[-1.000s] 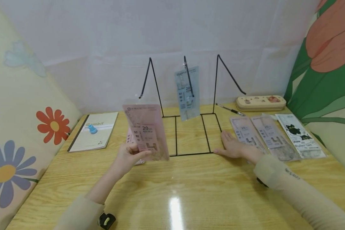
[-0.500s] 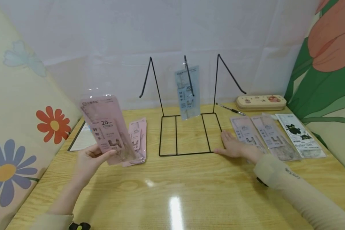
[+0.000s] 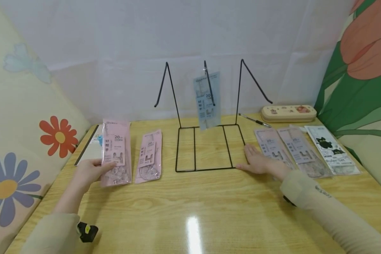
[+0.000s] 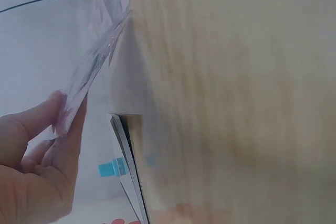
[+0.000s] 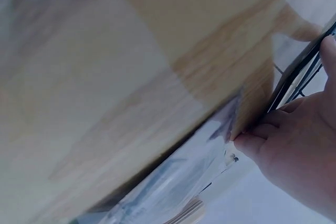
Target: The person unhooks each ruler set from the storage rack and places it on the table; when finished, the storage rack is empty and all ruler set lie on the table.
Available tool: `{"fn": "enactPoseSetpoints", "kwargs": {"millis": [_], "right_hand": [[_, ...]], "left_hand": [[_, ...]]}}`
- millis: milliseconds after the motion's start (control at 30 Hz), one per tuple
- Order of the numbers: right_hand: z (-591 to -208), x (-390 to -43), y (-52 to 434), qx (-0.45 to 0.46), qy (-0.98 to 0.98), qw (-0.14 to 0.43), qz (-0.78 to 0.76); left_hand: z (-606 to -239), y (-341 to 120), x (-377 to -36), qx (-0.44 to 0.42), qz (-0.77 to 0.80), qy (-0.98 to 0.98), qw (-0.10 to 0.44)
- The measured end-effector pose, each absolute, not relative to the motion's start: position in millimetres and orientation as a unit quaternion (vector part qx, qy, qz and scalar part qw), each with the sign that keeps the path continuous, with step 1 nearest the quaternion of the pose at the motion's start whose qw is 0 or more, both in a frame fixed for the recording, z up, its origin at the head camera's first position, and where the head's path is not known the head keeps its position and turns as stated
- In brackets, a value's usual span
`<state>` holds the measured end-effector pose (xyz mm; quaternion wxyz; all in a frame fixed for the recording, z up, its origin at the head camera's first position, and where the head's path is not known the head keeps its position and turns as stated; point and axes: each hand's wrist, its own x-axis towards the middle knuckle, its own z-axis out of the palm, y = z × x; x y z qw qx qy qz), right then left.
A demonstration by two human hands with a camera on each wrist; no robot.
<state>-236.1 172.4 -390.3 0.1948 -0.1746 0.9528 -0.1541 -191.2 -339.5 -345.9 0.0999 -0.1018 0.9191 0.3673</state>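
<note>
The pink packet (image 3: 115, 152) lies well to the left of the wire stand (image 3: 206, 116), near the table's left edge, with its long axis running from the near edge of the table (image 3: 190, 211) toward the back wall — printed header end away from the person, the lower end nearest them. The left hand (image 3: 88, 172) holds it by its lower left edge, thumb on top; the left wrist view shows the thin plastic (image 4: 92, 66) pinched between thumb and fingers (image 4: 31, 129), lifted a little off the wood at that side. Just to its right, between it and the stand, a second pink packet (image 3: 150, 156) lies flat, nearly parallel, its top leaning slightly toward the stand. Behind the held packet, further left of the stand, a notebook (image 3: 90, 148) shows partly, with a small blue piece (image 4: 112, 168) on it. A blue packet (image 3: 207, 100) hangs upright from the stand's middle prong. The right hand (image 3: 257, 163) rests palm down on the table at the stand's near right corner, fingers straight and together, holding nothing — its fingertips touch the wire base in the right wrist view. Right of the stand lie two grey packets (image 3: 287, 150) and a white ruler-set packet (image 3: 331, 150), side by side, angled toward the back; behind them are a pen (image 3: 254, 121) and a beige pencil case (image 3: 288, 113).
</note>
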Motion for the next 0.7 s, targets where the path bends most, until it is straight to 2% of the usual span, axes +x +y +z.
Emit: {"fn": "enactPoseSetpoints", "kwargs": {"millis": [133,367,700], "right_hand": [[-389.8,-236.3,172.3,-0.175,0.953,0.192,-0.155],[-390.7,-235.2,171.4,-0.175,0.953,0.194,-0.153],[-390.0,-235.8,172.1,-0.173,0.954,0.192,-0.154]], "left_hand": [[-344.5,-340.3,-205.2,-0.113,0.354,0.917,0.148],[-341.8,-337.0,-220.5,-0.127,0.373,0.898,0.195],[-334.8,-329.1,-224.7,-0.152,0.343,0.907,0.193]]}}
